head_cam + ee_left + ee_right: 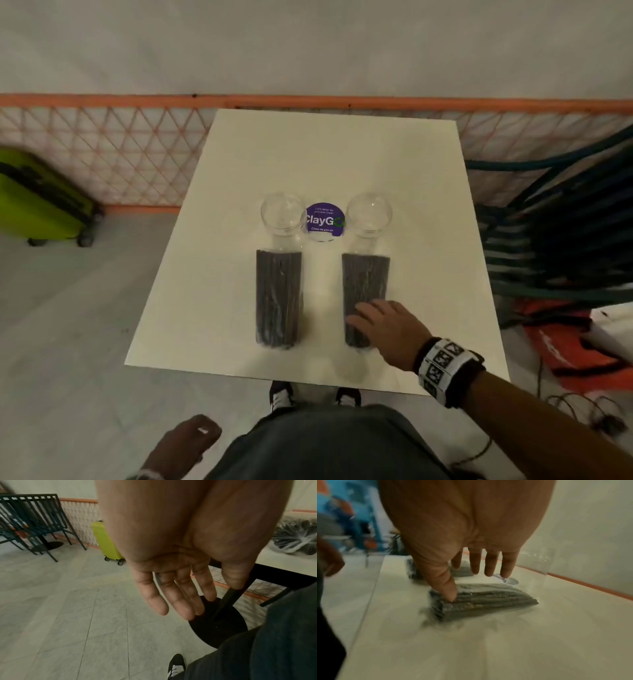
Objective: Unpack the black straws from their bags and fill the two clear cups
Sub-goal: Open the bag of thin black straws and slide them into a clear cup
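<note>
There, two bagged straw bundles (279, 301), two clear cups (283, 219), right hand (387, 325) spread, left hand (173, 588) relaxed.

Dim, warm-tinted — soft, edge-warped

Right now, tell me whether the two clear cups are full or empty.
Empty: both cups show clear through; the straws remain bagged.
</note>
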`<move>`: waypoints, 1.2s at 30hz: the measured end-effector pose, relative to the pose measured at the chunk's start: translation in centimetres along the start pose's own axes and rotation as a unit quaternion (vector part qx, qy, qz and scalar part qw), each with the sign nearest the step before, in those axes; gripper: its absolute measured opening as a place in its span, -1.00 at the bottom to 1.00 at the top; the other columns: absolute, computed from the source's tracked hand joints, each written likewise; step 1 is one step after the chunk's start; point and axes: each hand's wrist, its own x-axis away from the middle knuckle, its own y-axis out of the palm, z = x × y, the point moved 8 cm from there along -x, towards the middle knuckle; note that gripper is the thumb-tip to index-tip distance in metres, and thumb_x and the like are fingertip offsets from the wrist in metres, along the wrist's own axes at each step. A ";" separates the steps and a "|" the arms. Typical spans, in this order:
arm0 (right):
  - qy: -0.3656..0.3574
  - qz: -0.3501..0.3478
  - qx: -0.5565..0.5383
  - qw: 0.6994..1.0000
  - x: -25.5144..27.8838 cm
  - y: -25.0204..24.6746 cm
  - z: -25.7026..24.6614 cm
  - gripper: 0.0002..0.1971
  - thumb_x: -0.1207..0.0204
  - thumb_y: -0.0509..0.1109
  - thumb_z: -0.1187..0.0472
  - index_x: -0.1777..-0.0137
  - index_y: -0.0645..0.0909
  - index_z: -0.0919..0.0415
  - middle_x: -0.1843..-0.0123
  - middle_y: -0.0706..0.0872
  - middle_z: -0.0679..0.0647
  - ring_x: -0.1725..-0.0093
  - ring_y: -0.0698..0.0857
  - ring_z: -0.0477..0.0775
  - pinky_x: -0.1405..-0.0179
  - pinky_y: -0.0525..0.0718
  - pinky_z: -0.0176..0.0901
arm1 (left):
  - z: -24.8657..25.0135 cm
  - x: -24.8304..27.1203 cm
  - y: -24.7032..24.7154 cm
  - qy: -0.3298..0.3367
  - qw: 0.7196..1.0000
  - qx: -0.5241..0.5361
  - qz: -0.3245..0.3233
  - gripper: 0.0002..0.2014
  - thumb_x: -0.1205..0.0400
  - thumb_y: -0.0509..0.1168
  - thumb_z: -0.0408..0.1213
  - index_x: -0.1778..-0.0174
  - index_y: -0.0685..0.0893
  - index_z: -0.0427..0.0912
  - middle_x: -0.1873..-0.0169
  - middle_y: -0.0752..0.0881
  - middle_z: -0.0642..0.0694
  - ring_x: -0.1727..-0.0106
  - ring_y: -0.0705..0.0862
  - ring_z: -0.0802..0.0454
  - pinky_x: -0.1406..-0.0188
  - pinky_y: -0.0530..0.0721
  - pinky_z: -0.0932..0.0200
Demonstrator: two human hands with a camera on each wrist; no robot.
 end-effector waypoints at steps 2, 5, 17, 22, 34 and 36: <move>-0.050 -0.010 0.068 0.996 -1.6 0.6 0.5 -0.36 -0.35 0.54 0.15 -0.48 0.51 0.03 -0.44 0.62 0.23 -0.31 0.66 0.39 -0.22 0.67 0.33 | -0.2 0.3 0.4 -0.011 1.000 0.004 0.001 -0.84 -0.63 0.39 0.02 0.04 0.74 0.03 0.14 0.86 -0.02 0.23 0.85 0.03 -0.03 0.76 0.14; -0.128 -0.062 0.152 0.978 -3.1 2.4 0.8 -0.26 -0.43 0.50 0.08 -0.62 0.33 -0.02 -0.61 0.44 0.29 -0.48 0.50 0.48 -0.36 0.49 0.49 | -0.6 1.7 1.8 -0.025 1.000 0.004 -0.013 -0.84 -0.66 0.36 0.00 0.00 0.74 0.03 0.12 0.85 -0.02 0.18 0.84 0.02 -0.10 0.75 0.07; -0.112 0.010 -0.013 0.994 -5.0 -0.8 0.0 -0.54 -0.35 0.48 -0.09 -0.26 0.55 -0.09 -0.31 0.66 0.05 -0.38 0.57 0.27 -0.27 0.59 0.28 | 12.3 7.5 -3.8 0.130 0.981 -0.074 0.126 -0.80 -0.66 0.24 0.19 -0.15 0.59 0.30 0.02 0.74 0.26 0.09 0.72 0.32 0.08 0.68 0.24; -0.003 0.076 -0.298 0.952 -3.7 -5.5 3.5 -0.46 -0.31 0.55 -0.07 -0.31 0.54 -0.17 -0.33 0.58 -0.14 -0.28 0.57 0.01 -0.16 0.55 -0.12 | 24.1 8.8 -5.7 0.305 0.932 -0.114 0.162 -0.59 -0.57 0.12 0.37 -0.26 0.51 0.32 -0.03 0.72 0.25 0.14 0.71 0.30 0.15 0.74 0.19; 0.135 0.153 -0.529 0.824 -0.7 -5.5 7.7 -0.31 -0.20 0.57 -0.08 -0.35 0.46 -0.03 -0.16 0.69 -0.08 -0.08 0.70 -0.03 -0.02 0.62 -0.13 | 39.7 8.4 -4.8 0.418 0.886 -0.055 0.194 -0.75 -0.54 0.40 0.03 -0.13 0.65 0.18 0.08 0.77 0.10 0.11 0.77 0.14 0.05 0.77 -0.04; 0.154 0.181 -0.549 0.801 -0.1 -5.5 8.3 -0.33 -0.26 0.66 -0.07 -0.35 0.47 -0.07 -0.17 0.72 -0.16 -0.12 0.71 -0.13 -0.09 0.66 -0.21 | 40.0 8.2 -5.7 0.427 0.884 -0.026 0.189 -0.84 -0.55 0.39 -0.03 -0.04 0.74 0.15 0.11 0.78 0.11 0.14 0.77 0.14 0.05 0.78 -0.02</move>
